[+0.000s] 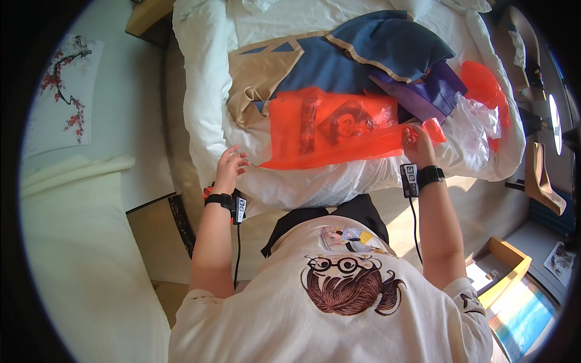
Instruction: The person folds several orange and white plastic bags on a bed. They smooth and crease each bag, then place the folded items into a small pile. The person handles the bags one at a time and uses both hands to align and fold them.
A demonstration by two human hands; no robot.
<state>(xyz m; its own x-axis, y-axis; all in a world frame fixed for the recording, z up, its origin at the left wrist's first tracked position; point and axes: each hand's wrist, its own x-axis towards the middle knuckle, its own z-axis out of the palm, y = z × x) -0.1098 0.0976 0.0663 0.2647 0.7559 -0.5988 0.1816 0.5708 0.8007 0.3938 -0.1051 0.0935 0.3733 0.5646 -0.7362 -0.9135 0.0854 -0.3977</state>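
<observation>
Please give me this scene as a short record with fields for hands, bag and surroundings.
Left hand: fingers spread, by the near left corner of the red bag; contact unclear
Right hand: fingers curled on the bag's near right end
Red bag: spread out, its near edge forming a long strip between the hands
Surface: white bedding
Beyond bag: blue-and-beige cloth
Right of bag: purple item, clear plastic, more red plastic
</observation>
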